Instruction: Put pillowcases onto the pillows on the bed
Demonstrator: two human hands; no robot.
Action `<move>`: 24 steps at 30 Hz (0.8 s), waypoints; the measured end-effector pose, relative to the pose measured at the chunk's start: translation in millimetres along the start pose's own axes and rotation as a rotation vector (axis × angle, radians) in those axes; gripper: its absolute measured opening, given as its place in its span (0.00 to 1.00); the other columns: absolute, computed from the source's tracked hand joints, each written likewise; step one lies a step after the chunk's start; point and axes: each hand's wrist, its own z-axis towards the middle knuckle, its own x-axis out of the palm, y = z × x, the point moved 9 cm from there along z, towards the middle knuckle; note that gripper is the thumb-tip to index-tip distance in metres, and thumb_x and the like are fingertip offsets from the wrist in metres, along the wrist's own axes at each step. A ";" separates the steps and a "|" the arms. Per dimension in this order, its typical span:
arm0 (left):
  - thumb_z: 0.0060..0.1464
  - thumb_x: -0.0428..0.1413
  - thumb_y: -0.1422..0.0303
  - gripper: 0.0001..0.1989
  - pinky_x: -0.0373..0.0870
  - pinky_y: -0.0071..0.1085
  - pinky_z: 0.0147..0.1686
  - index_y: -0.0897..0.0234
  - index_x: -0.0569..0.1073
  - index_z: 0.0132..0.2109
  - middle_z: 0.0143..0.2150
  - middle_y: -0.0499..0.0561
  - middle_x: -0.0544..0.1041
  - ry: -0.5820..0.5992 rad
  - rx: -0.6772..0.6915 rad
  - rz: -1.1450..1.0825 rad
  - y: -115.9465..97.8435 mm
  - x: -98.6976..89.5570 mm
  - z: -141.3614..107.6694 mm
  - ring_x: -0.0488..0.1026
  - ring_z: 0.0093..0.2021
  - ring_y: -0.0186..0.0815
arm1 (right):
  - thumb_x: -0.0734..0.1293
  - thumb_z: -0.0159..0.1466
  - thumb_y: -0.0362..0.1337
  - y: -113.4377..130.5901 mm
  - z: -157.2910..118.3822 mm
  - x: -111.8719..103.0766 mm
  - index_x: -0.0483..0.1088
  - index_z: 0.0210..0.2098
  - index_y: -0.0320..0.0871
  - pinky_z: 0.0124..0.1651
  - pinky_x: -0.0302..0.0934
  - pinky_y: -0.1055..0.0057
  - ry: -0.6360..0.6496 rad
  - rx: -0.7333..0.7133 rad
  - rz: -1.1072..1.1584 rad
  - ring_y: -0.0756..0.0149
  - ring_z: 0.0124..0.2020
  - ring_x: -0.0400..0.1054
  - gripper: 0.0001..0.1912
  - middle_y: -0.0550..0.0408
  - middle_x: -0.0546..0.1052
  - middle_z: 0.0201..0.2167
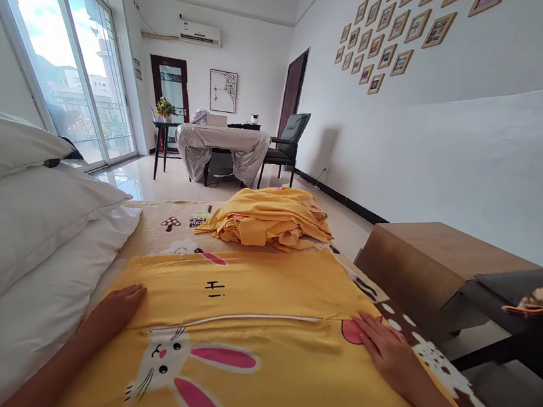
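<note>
A yellow pillowcase (288,374) with a white rabbit print, pink ears and the letters "Hi" lies spread flat in front of me. A white zipper (245,318) runs across it. Flat on its left edge rests my left hand (122,304), fingers stretched out and holding nothing. My right hand (385,347) presses on the right edge, by a pink printed spot, with its fingers extended. Just beyond the pillowcase sits a heap of the same yellow fabric (274,217), crumpled and layered.
White pillows (26,223) are stacked at my left. Under the fabric is a patterned beige and brown blanket (158,221). On the right stand a brown cardboard box (420,258) and a dark chair (501,330). Farther back are a covered table (230,137) and an office chair (287,145).
</note>
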 end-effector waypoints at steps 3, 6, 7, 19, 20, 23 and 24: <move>0.57 0.44 0.71 0.18 0.65 0.40 0.55 0.62 0.75 0.49 0.54 0.56 0.74 0.002 0.153 -0.008 -57.2 -10.9 -9.4 0.70 0.55 0.43 | 0.54 0.66 0.46 30.5 10.3 -15.3 0.75 0.45 0.46 0.56 0.58 0.54 -0.045 -0.059 0.025 0.53 0.53 0.67 0.22 0.47 0.73 0.52; 0.62 0.42 0.69 0.16 0.68 0.36 0.46 0.60 0.75 0.42 0.43 0.54 0.78 0.007 0.379 -0.090 -127.7 -16.4 -23.3 0.73 0.44 0.39 | 0.53 0.67 0.41 76.5 26.5 -19.3 0.75 0.42 0.46 0.51 0.60 0.61 0.024 -0.193 0.150 0.59 0.46 0.68 0.19 0.48 0.75 0.45; 0.63 0.42 0.68 0.16 0.68 0.35 0.43 0.61 0.74 0.41 0.40 0.53 0.77 0.006 0.424 -0.116 -145.1 -16.5 -26.7 0.72 0.42 0.38 | 0.54 0.67 0.39 90.5 31.6 -17.1 0.75 0.41 0.46 0.50 0.60 0.62 0.067 -0.236 0.186 0.60 0.45 0.68 0.18 0.48 0.75 0.43; 0.64 0.44 0.65 0.11 0.66 0.34 0.40 0.64 0.66 0.34 0.37 0.53 0.71 0.044 0.350 -0.319 -144.8 4.3 -29.4 0.68 0.39 0.37 | 0.62 0.56 0.30 109.1 56.5 6.5 0.67 0.32 0.41 0.45 0.55 0.65 0.252 -0.204 0.353 0.62 0.38 0.63 0.04 0.51 0.72 0.33; 0.63 0.45 0.66 0.11 0.66 0.35 0.40 0.64 0.65 0.34 0.37 0.53 0.71 0.046 0.342 -0.317 -143.7 3.3 -30.2 0.68 0.39 0.37 | 0.62 0.56 0.30 109.7 56.9 6.1 0.67 0.31 0.41 0.45 0.54 0.64 0.248 -0.207 0.350 0.62 0.38 0.63 0.04 0.51 0.72 0.33; 0.62 0.46 0.66 0.10 0.66 0.35 0.40 0.63 0.65 0.34 0.37 0.52 0.72 0.057 0.329 -0.323 -141.9 -1.6 -32.4 0.68 0.38 0.37 | 0.61 0.57 0.30 111.4 57.7 6.3 0.67 0.30 0.41 0.45 0.52 0.64 0.232 -0.233 0.326 0.61 0.38 0.63 0.04 0.51 0.73 0.32; 0.62 0.46 0.66 0.09 0.66 0.34 0.40 0.63 0.66 0.34 0.37 0.52 0.72 0.060 0.329 -0.326 -141.1 -3.5 -33.1 0.68 0.38 0.37 | 0.60 0.58 0.30 111.0 58.0 6.8 0.67 0.29 0.41 0.44 0.52 0.64 0.225 -0.240 0.317 0.61 0.38 0.63 0.05 0.51 0.73 0.32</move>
